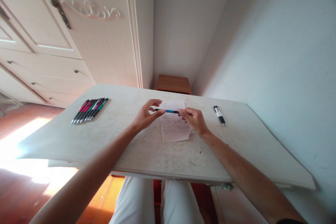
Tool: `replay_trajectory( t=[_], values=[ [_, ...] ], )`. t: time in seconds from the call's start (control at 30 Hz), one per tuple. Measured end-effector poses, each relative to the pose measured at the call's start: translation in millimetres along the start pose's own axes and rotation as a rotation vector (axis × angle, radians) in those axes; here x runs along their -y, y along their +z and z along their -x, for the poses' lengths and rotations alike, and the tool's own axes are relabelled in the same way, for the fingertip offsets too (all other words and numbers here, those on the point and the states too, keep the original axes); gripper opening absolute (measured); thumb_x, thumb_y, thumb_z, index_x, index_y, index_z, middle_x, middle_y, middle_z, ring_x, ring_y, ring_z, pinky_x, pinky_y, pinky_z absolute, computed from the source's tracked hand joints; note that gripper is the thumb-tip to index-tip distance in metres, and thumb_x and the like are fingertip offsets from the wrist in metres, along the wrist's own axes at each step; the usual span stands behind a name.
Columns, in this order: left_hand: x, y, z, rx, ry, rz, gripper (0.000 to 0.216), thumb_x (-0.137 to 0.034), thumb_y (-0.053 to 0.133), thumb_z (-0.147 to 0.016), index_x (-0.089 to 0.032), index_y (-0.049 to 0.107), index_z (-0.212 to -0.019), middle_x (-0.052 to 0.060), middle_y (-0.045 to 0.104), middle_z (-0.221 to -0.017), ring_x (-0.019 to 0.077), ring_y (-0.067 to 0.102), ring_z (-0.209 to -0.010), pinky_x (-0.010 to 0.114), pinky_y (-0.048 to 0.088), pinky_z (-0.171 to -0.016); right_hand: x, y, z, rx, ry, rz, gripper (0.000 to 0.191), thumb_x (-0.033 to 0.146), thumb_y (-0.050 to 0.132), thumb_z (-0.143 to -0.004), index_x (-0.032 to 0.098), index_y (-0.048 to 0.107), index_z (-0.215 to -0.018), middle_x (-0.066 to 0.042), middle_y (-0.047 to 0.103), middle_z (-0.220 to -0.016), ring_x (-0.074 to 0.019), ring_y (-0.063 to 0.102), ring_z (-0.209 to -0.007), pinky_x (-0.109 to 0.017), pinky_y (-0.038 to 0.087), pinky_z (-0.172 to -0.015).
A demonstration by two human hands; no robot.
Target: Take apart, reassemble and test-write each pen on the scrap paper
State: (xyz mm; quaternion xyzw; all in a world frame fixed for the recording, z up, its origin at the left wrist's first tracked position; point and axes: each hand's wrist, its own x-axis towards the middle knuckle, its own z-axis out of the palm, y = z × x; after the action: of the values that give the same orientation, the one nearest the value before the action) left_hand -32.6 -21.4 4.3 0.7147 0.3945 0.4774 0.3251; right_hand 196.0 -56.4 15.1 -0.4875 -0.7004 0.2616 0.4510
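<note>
A blue pen is held level between my two hands, just above a scribbled sheet of paper on the white table. My left hand pinches the pen's dark left tip with thumb and fingers. My right hand is closed round the pen's right end.
Several pens with pink and green barrels lie in a row at the table's far left. A white and black pen pair lies to the right. A cream wardrobe stands behind, a wall runs along the right, and a small wooden stand sits past the table.
</note>
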Motion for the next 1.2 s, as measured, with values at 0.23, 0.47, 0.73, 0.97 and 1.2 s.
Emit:
replay_trajectory(
  t=[0.23, 0.47, 0.73, 0.97, 1.2],
  values=[
    [-0.1, -1.5, -2.0, 0.138, -0.057, -0.046, 0.038, -0.051, 0.054, -0.087, -0.016, 0.067, -0.080, 0.003, 0.066, -0.071, 0.0158, 0.059, -0.068, 0.027, 0.046, -0.066, -1.2, 0.9, 0.3, 0.007, -0.017, -0.001, 0.046, 0.055, 0.055, -0.088, 0.016, 0.069, -0.068, -0.002, 0.059, -0.055, -0.0135, 0.056, -0.054, -0.023, 0.041, -0.052],
    [-2.0, -2.2, 0.1, 0.049, 0.026, 0.035, 0.043, -0.046, 0.077, -0.069, -0.018, 0.065, -0.099, 0.009, 0.068, -0.106, 0.0228, 0.063, -0.099, 0.032, 0.050, -0.080, -0.2, -0.9, -0.5, -0.007, 0.001, 0.000, 0.046, 0.056, 0.055, -0.088, 0.017, 0.068, -0.067, -0.002, 0.061, -0.058, -0.0125, 0.054, -0.050, -0.024, 0.042, -0.053],
    [-1.1, -1.7, -1.6, 0.162, -0.064, -0.062, 0.045, -0.055, 0.049, -0.089, -0.016, 0.067, -0.075, 0.003, 0.065, -0.067, 0.0161, 0.059, -0.066, 0.027, 0.046, -0.064, 0.8, -0.4, -0.1, 0.011, -0.020, 0.009, 0.046, 0.056, 0.056, -0.086, 0.017, 0.069, -0.066, -0.003, 0.062, -0.058, -0.0144, 0.056, -0.055, -0.024, 0.041, -0.051],
    [-3.1, -3.0, -1.2, 0.061, 0.051, -0.037, 0.025, -0.043, 0.070, -0.077, -0.019, 0.070, -0.082, 0.005, 0.071, -0.083, 0.0183, 0.062, -0.079, 0.030, 0.048, -0.074, -0.1, -1.9, -0.1, 0.017, 0.027, -0.035, 0.046, 0.057, 0.058, -0.085, 0.017, 0.069, -0.065, -0.003, 0.062, -0.059, -0.0131, 0.055, -0.054, -0.023, 0.040, -0.049],
    [2.4, -0.8, -1.0, 0.099, -0.079, 0.082, 0.050, -0.060, 0.055, -0.084, -0.015, 0.065, -0.104, 0.008, 0.069, -0.088, 0.0183, 0.063, -0.080, 0.028, 0.048, -0.069, 1.9, -3.2, -0.3, 0.004, -0.009, -0.022, 0.047, 0.058, 0.057, -0.085, 0.017, 0.067, -0.063, -0.002, 0.059, -0.057, -0.0129, 0.052, -0.053, -0.024, 0.040, -0.052]
  ],
)
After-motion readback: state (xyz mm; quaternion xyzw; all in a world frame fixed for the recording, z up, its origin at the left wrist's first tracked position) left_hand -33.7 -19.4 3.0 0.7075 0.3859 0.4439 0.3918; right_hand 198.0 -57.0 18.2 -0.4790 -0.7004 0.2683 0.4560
